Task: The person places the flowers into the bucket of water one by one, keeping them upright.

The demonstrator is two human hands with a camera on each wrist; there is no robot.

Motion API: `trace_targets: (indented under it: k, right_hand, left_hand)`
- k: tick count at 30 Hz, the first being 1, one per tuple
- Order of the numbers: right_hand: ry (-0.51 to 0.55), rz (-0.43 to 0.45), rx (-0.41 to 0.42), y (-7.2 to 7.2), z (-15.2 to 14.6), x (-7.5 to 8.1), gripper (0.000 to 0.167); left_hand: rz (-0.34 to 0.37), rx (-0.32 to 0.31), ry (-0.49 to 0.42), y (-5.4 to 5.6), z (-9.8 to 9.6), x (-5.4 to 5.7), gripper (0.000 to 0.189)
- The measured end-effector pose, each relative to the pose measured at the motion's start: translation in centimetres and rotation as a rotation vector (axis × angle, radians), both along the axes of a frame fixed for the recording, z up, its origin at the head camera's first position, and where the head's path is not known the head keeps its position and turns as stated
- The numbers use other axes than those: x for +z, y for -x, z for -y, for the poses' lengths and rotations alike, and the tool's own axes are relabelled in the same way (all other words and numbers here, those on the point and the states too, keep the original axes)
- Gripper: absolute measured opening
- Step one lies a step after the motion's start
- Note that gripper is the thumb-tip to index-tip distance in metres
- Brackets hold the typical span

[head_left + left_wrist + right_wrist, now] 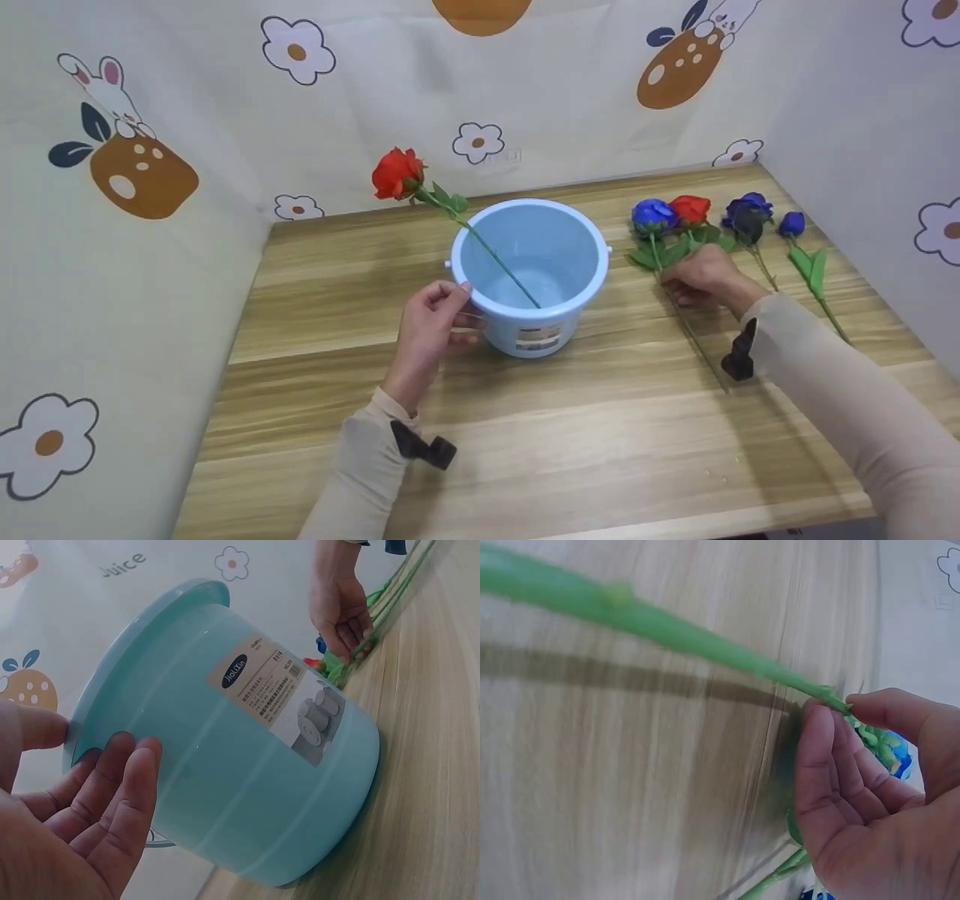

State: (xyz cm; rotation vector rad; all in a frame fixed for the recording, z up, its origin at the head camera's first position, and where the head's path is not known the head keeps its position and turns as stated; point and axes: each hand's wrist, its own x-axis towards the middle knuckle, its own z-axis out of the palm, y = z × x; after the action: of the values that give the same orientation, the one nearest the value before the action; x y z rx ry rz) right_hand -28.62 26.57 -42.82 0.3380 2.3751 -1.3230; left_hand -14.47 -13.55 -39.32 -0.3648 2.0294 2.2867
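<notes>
A light blue plastic bucket point(499, 334) stands upright on the table, and my left hand point(427, 330) pinches its rim at the near left side. Its label point(277, 697) shows in the left wrist view. One red artificial rose point(397, 174) leans in the bucket, its stem inside and its bloom beyond the far left rim. Over on the right, my right hand point(705, 277) pinches the green stem of a blue rose point(654, 216) between thumb and fingers. That stem point(705, 645) crosses the right wrist view, slightly above the wood. Another red rose point(690, 208) lies beside the blue one.
Further right on the wooden table point(525, 450) lie a dark blue rose point(752, 201), a blackish bloom point(748, 225) overlapping it, and a small blue tulip-like bud point(792, 223) with a long stem. Patterned white walls point(390, 90) enclose the back and sides.
</notes>
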Motion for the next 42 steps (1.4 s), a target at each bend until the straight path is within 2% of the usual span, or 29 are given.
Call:
trace_targets:
  k: [4, 9, 14, 21, 31, 42]
  right_hand:
    - [0.068, 0.047, -0.023, 0.0, 0.0, -0.2, 0.011]
    - [0.238, 0.132, -0.044, -0.1, -0.1, -0.3, 0.017]
    - [0.369, 0.206, -0.067, -0.3, 0.1, -0.2, 0.021]
    - [0.429, 0.236, -0.086, -0.3, 0.6, -0.3, 0.021]
    - [0.531, 0.255, -0.085, -0.6, 1.3, -0.4, 0.018]
    - [0.552, 0.247, -0.070, -0.8, 1.5, -0.2, 0.024]
  left_hand:
    - [0.013, 0.001, 0.005, 0.0, 0.0, 0.1, 0.016]
    - [0.020, -0.001, 0.013, 0.1, 0.0, 0.1, 0.016]
    - [-0.016, -0.005, 0.009, 0.2, 0.0, -0.1, 0.016]
    - [-0.046, -0.010, 0.009, 0.2, 0.0, -0.2, 0.018]
    - [-0.019, -0.011, 0.018, 0.0, 0.1, 0.0, 0.016]
    - [-0.028, -0.011, 0.005, 0.0, 0.0, -0.2, 0.016]
